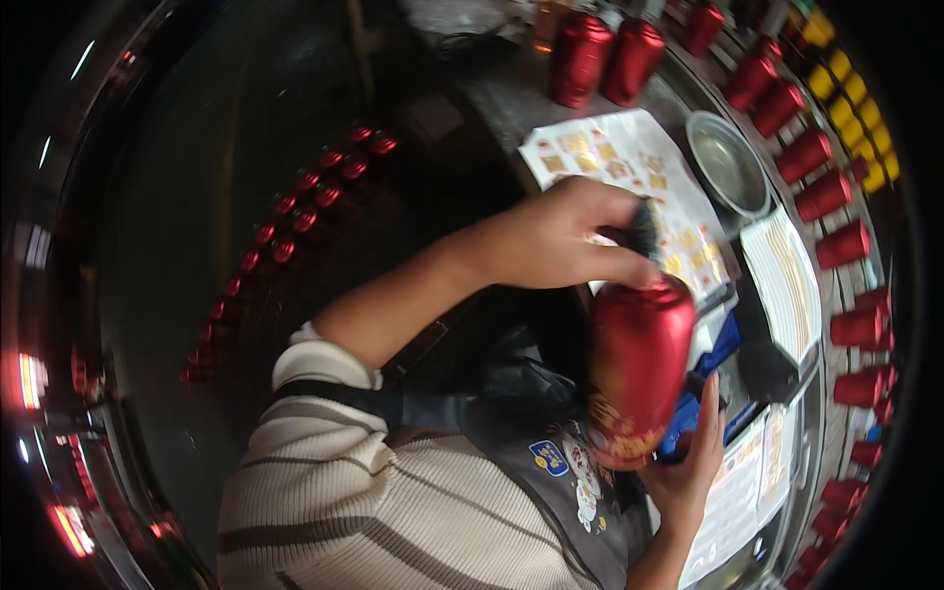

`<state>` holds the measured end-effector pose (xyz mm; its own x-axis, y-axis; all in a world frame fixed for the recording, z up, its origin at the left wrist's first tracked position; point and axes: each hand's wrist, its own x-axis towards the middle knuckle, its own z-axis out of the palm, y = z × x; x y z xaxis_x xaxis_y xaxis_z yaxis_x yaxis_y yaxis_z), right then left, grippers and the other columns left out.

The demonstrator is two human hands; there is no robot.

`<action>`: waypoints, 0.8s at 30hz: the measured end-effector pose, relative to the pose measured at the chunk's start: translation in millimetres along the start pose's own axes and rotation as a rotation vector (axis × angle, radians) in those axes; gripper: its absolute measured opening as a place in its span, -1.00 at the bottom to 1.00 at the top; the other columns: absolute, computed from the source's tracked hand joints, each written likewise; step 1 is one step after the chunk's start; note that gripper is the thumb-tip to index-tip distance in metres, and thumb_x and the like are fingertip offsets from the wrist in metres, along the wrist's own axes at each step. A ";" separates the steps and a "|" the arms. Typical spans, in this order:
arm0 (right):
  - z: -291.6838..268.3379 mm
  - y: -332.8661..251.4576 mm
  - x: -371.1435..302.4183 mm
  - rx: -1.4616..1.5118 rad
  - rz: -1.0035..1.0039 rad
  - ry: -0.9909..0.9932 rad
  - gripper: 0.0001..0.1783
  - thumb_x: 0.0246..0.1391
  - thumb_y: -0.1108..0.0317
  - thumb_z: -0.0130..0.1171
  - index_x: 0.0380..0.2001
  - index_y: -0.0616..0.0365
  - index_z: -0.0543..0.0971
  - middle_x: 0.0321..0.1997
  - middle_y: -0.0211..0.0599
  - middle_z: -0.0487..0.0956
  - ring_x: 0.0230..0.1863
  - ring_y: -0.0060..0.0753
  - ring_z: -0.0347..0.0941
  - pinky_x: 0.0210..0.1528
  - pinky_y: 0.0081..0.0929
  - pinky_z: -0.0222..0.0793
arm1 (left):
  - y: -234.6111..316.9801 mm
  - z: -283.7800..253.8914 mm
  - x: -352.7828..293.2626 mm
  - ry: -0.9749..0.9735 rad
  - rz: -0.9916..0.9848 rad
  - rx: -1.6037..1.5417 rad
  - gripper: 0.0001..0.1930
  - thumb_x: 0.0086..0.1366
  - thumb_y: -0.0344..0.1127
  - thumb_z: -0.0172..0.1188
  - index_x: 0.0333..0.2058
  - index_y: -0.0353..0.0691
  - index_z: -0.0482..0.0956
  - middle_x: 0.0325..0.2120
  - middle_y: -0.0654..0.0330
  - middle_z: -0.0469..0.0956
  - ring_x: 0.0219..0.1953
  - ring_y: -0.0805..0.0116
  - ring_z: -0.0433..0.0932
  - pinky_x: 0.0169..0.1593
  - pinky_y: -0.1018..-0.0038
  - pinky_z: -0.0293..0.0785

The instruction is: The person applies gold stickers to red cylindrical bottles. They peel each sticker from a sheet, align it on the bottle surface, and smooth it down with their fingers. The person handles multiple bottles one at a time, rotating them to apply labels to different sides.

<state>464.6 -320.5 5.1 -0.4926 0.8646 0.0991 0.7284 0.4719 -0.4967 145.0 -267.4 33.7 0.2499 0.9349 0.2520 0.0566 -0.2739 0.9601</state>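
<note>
A red bottle [639, 369] with gold lettering is tilted in front of my body, slightly smeared by motion. My left hand [580, 236] is closed around its top, next to the bottle's dark neck [643, 232]. Below, my right hand [685, 457] cups the base of the bottle, with one digit stretched upward beside it. Some of its other fingers are hidden. Beyond my left hand lies a white sheet of gold and orange stickers [649, 177]. A second sheet [749, 482] lies to the right of my right hand.
A round metal bowl [728, 162] and a stack of white strips [782, 285] lie at the right. Red bottles [843, 246] line the curved right edge, near yellow objects [855, 108]. Two more red bottles [580, 61] stand at the back. Rows of shiny red bottles [305, 218] extend at left.
</note>
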 end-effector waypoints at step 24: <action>-31.3 69.3 97.9 0.083 0.265 -0.026 -0.38 0.22 0.37 0.17 0.31 0.33 0.31 0.26 -0.11 0.42 0.21 -0.29 0.35 0.23 -0.43 0.26 | -250.0 -287.2 -578.0 1.592 -1.201 1.390 -0.73 0.14 -0.17 0.35 -0.30 -0.24 0.61 -0.30 -0.05 0.60 -0.23 -0.12 0.57 -0.15 0.06 0.51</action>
<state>481.8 -197.8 7.4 -0.3029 0.9508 -0.0658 0.7927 0.2130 -0.5712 -291.1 -674.4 -317.1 -0.9199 -0.0544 0.3883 0.0558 0.9620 0.2672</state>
